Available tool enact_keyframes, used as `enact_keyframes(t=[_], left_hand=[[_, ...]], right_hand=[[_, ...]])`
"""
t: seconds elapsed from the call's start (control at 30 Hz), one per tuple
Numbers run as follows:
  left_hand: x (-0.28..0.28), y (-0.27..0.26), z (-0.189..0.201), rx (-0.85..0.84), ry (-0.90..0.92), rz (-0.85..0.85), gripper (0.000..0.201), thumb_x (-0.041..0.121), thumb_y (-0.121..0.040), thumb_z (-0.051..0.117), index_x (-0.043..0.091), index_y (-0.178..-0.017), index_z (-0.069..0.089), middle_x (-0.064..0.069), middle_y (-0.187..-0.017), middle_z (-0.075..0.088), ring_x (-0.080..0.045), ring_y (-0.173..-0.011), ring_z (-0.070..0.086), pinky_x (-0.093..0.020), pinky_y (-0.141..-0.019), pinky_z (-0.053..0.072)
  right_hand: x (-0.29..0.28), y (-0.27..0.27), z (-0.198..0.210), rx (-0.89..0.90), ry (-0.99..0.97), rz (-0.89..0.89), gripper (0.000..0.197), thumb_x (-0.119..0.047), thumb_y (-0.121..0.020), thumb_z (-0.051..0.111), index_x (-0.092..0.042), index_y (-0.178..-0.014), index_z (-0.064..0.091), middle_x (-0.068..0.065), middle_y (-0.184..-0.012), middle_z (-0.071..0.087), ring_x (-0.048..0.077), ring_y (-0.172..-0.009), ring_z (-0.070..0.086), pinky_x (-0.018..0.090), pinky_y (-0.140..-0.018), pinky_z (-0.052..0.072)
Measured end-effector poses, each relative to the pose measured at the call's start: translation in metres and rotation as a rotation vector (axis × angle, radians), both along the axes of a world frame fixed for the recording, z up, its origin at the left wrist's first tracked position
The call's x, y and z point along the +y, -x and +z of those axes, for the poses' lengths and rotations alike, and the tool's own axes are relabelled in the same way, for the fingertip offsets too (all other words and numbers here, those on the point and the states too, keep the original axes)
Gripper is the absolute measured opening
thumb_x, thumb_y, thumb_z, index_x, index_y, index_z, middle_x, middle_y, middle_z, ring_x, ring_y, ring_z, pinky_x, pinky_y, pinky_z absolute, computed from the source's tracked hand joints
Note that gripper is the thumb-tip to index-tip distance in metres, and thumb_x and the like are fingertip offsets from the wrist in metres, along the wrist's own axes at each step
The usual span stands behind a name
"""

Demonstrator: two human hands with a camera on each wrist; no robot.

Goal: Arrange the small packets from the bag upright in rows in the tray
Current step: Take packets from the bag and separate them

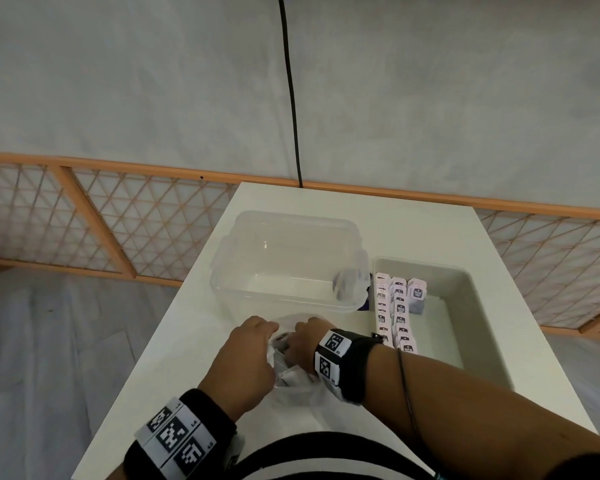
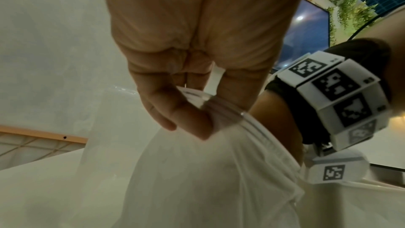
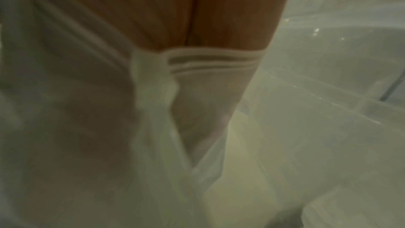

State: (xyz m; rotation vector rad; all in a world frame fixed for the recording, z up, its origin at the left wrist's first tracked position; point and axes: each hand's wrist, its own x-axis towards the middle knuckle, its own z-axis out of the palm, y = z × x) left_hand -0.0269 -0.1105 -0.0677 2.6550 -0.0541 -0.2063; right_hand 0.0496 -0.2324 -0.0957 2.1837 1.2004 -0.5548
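A clear zip bag (image 1: pixel 291 379) lies on the white table near the front edge. My left hand (image 1: pixel 269 332) pinches the bag's zip rim (image 2: pixel 219 108) between thumb and fingers and holds the mouth up. My right hand (image 1: pixel 300 336) reaches down into the bag's mouth; its palm (image 3: pixel 197 23) passes the zip rim, and the fingers are only a blur through the plastic. To the right stands the grey tray (image 1: pixel 465 306). Small pale pink packets (image 1: pixel 395 310) stand upright in rows along its left side.
An empty clear plastic container (image 1: pixel 284 261) stands just behind the bag, touching the tray's left side. A black cable (image 1: pixel 291 98) hangs down to the table's far edge. A wooden lattice fence (image 1: pixel 118 220) runs behind the table.
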Motion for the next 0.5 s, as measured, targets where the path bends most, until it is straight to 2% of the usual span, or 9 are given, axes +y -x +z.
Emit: enact_keyframes(t=[0.07,0.13,0.27,0.4,0.5], left_hand=[[0.0,-0.0005,0.0007,-0.001,-0.005,-0.004,0.063,0.009,-0.08,0.062,0.022,-0.139,0.042,0.006,-0.138,0.043,-0.013,-0.125,0.044,-0.017,-0.101,0.033],[-0.0004,-0.0006,0.0021,0.0,-0.01,-0.004,0.063,0.01,-0.081,0.063,0.022,-0.139,0.042,0.006,-0.139,0.043,-0.013,-0.125,0.044,-0.017,-0.101,0.032],[-0.001,-0.0019,0.0019,-0.006,-0.011,0.002,0.063,0.012,-0.082,0.064,0.022,-0.14,0.041,0.006,-0.138,0.043,-0.012,-0.125,0.044,-0.018,-0.101,0.033],[-0.0018,-0.0029,0.0023,0.004,-0.014,0.009,0.065,0.011,-0.081,0.065,0.021,-0.14,0.041,0.006,-0.138,0.044,-0.013,-0.125,0.045,-0.02,-0.102,0.034],[-0.0016,-0.0028,0.0028,0.005,-0.002,0.009,0.065,0.007,-0.08,0.063,0.021,-0.14,0.042,0.006,-0.136,0.044,-0.014,-0.123,0.046,-0.019,-0.1,0.036]], right_hand=[[0.0002,0.0009,-0.0025,-0.01,0.053,0.036,0.039,-0.029,-0.098,0.046,-0.025,-0.137,0.044,0.0,-0.133,0.051,0.025,-0.122,0.047,0.035,-0.096,0.039],[0.0009,0.0,-0.0055,-0.028,0.057,0.016,0.037,-0.032,-0.099,0.044,-0.027,-0.136,0.045,-0.001,-0.134,0.05,0.024,-0.121,0.047,0.033,-0.096,0.038],[-0.0002,-0.0026,-0.0031,0.042,-0.011,-0.1,0.038,-0.028,-0.1,0.042,-0.019,-0.137,0.043,0.004,-0.131,0.054,0.024,-0.121,0.05,0.032,-0.097,0.039],[-0.0032,-0.0002,-0.0048,0.085,0.007,-0.14,0.032,-0.028,-0.098,0.047,-0.011,-0.123,0.058,0.005,-0.117,0.063,0.025,-0.108,0.061,0.032,-0.087,0.047],[-0.005,0.0015,-0.0009,0.121,-0.044,-0.19,0.034,-0.026,-0.097,0.048,-0.009,-0.126,0.054,0.008,-0.119,0.061,0.027,-0.11,0.059,0.034,-0.09,0.046]])
